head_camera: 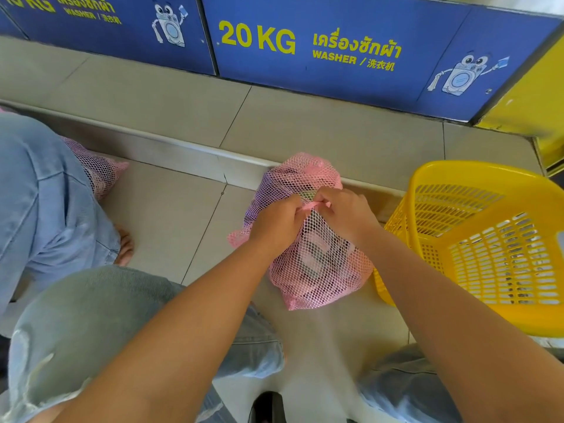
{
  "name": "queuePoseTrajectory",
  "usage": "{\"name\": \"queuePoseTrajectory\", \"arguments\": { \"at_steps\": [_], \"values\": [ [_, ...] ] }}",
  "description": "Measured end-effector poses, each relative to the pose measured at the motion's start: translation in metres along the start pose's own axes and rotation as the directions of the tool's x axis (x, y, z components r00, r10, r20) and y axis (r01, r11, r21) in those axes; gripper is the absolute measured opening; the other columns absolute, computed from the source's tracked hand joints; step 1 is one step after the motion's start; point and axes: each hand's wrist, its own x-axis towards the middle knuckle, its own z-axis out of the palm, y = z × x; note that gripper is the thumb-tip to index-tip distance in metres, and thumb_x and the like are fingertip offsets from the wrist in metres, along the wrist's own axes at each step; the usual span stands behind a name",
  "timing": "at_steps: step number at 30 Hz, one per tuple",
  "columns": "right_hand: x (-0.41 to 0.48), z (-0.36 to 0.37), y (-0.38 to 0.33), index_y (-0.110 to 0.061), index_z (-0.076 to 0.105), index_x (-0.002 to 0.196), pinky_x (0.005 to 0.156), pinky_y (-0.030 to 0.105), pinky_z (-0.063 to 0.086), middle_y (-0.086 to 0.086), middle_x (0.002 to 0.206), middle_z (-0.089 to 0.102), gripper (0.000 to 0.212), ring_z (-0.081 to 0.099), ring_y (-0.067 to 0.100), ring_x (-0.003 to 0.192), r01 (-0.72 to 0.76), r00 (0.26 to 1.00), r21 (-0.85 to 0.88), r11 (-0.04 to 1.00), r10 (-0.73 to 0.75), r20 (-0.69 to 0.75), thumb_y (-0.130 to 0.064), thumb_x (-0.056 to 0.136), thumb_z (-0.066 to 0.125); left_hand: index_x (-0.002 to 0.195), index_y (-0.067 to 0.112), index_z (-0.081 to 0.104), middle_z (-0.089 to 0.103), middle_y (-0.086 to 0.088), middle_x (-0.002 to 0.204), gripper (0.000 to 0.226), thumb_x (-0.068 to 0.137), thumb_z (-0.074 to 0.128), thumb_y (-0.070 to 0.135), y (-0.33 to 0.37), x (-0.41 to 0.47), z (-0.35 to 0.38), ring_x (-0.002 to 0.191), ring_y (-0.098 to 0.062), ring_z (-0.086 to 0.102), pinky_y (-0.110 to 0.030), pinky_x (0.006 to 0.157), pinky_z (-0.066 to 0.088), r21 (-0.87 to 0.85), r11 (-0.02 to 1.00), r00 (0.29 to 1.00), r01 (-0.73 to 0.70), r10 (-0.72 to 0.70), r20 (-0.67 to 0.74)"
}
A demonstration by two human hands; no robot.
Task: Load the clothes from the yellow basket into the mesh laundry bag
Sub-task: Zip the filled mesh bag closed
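Head view, and over at the floor's left edge a second person in blue jeans [39,203] crouches, with another pink mesh bag [97,175] poking out beside the knee. Moving in: the left hand [274,222] is closed in a fist, gripping the gathered neck of the pink mesh laundry bag [317,264]. That bag sits on the tiled floor [171,209], bulging with clothes [314,254], its top end up against the raised step [183,148] that runs across below the blue washer panels [335,50]. Right alongside, the right hand [345,215] is pinched shut on the pink drawstring [314,206], which stretches between the two hands. Further right, the yellow basket [476,239] stands touching the bag's side, near the floor's right edge; whether anything lies inside it I cannot tell.
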Motion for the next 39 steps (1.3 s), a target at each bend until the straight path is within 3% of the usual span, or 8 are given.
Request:
{"name": "queuePoseTrajectory", "arguments": {
  "at_steps": [7,13,16,23,26,29,32,39],
  "values": [
    [0.002,-0.004,0.004,-0.026,0.061,0.099,0.083,0.041,0.048,-0.002,0.095,0.071,0.011,0.063,0.024,0.090,-0.034,0.999,-0.019,0.999,0.034,-0.002,-0.026,0.095,0.051,0.081,0.021,0.042,0.042,0.010,0.063,0.023,0.104,0.048,0.023,-0.005,0.001,-0.004,0.054,-0.011,0.039,-0.034,0.053,0.036,-0.072,0.996,0.998,-0.057,0.056,-0.021],
    [0.004,-0.012,0.009,-0.017,0.057,0.103,0.074,0.037,0.049,0.011,0.099,0.068,0.013,0.066,0.034,0.089,-0.138,0.990,-0.082,0.987,0.134,-0.045,-0.020,0.095,0.047,0.073,0.024,0.044,0.057,-0.001,0.079,0.028,0.101,0.047,0.020,-0.023,0.003,-0.015,0.079,-0.026,0.056,-0.033,0.068,0.043,0.003,0.981,0.958,0.192,-0.188,0.217],
    [0.006,-0.019,0.016,-0.013,0.057,0.108,0.072,0.035,0.047,0.015,0.107,0.067,0.017,0.065,0.037,0.096,-0.254,0.967,-0.071,0.965,0.251,-0.048,-0.018,0.096,0.046,0.094,0.021,0.056,0.064,-0.010,0.111,0.018,0.103,0.041,0.022,-0.045,-0.002,-0.032,0.102,-0.032,0.060,-0.043,0.090,0.050,0.265,0.921,0.880,0.286,-0.362,0.309],
    [0.007,-0.003,-0.006,-0.022,0.050,0.117,0.074,0.033,0.050,0.011,0.118,0.064,0.023,0.066,0.031,0.092,-0.132,0.991,0.068,0.989,0.129,0.043,-0.014,0.095,0.049,0.139,0.021,0.051,0.051,-0.007,0.145,0.041,0.099,0.045,0.029,-0.050,-0.007,-0.038,0.131,-0.031,0.049,-0.040,0.106,0.036,0.547,0.725,0.706,0.419,-0.638,0.306],
    [-0.002,0.003,-0.005,-0.021,0.042,0.134,0.083,0.034,0.049,0.008,0.140,0.044,0.048,0.062,0.029,0.105,-0.177,0.984,0.164,0.971,0.180,-0.008,-0.010,0.090,0.057,0.142,0.016,0.042,0.050,-0.012,0.144,0.046,0.098,0.049,0.029,-0.048,-0.011,-0.033,0.131,-0.033,0.049,-0.042,0.104,0.038,0.525,0.728,0.773,0.441,-0.606,0.191],
    [-0.014,0.015,0.003,-0.015,0.039,0.133,0.098,0.046,0.046,0.012,0.139,0.041,0.048,0.050,0.035,0.120,-0.400,0.886,0.209,0.892,0.434,-0.160,-0.011,0.088,0.056,0.144,0.012,0.035,0.047,-0.017,0.144,0.051,0.100,0.048,0.034,-0.040,-0.006,-0.025,0.131,-0.036,0.047,-0.047,0.103,0.040,0.397,0.799,0.854,0.451,-0.515,0.068],
    [-0.023,0.031,0.015,-0.013,0.030,0.139,0.102,0.048,0.043,0.015,0.147,0.033,0.053,0.042,0.039,0.127,-0.679,0.691,0.314,0.663,0.722,-0.031,-0.021,0.092,0.054,0.146,0.014,0.030,0.043,-0.018,0.146,0.056,0.101,0.044,0.044,-0.030,0.005,-0.011,0.132,-0.037,0.044,-0.051,0.103,0.039,0.292,0.862,0.894,0.415,-0.446,0.045],
    [-0.033,0.072,0.048,-0.012,0.011,0.151,0.114,0.052,0.029,0.018,0.156,0.022,0.084,0.027,0.042,0.141,-0.809,0.544,0.377,0.452,0.818,0.186,-0.057,0.091,0.048,0.156,0.040,0.004,0.003,-0.010,0.168,0.071,0.097,0.035,0.064,-0.025,0.043,0.024,0.152,-0.039,0.006,-0.071,0.114,0.017,0.139,0.906,0.891,0.399,-0.419,0.174]
  ]
}}
